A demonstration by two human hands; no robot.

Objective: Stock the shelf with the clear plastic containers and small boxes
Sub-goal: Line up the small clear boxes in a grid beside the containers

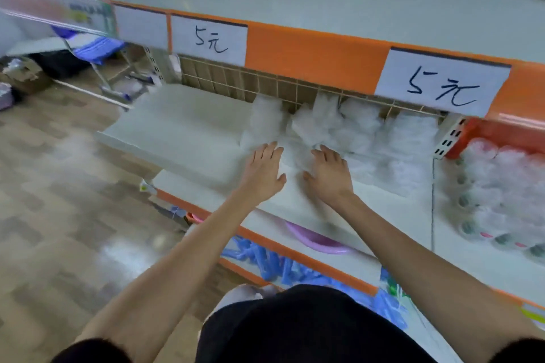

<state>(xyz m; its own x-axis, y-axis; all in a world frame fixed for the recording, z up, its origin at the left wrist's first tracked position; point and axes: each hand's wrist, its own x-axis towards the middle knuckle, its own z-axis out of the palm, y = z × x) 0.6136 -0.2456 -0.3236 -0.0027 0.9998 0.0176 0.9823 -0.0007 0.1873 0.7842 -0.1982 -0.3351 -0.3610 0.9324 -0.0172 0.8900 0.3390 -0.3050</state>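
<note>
Stacks of clear plastic containers [362, 127] fill the right half of the white middle shelf [182, 127], pushed against a wire back grid. My left hand [264, 169] and my right hand [330, 174] reach side by side over the shelf, palms down, fingers spread, at the near edge of the left-most stacks. A blurred clear container [295, 153] lies between the two hands; I cannot tell whether either hand grips it. Motion blur softens the whole pile.
An upper shelf [324, 3] with an orange edge and "5元" price tags [439, 82] overhangs the work area. More clear containers with coloured lids [501, 194] fill the bay to the right. Below sit a purple basin [315, 240] and blue packs [265, 259]. Wood-pattern floor lies left.
</note>
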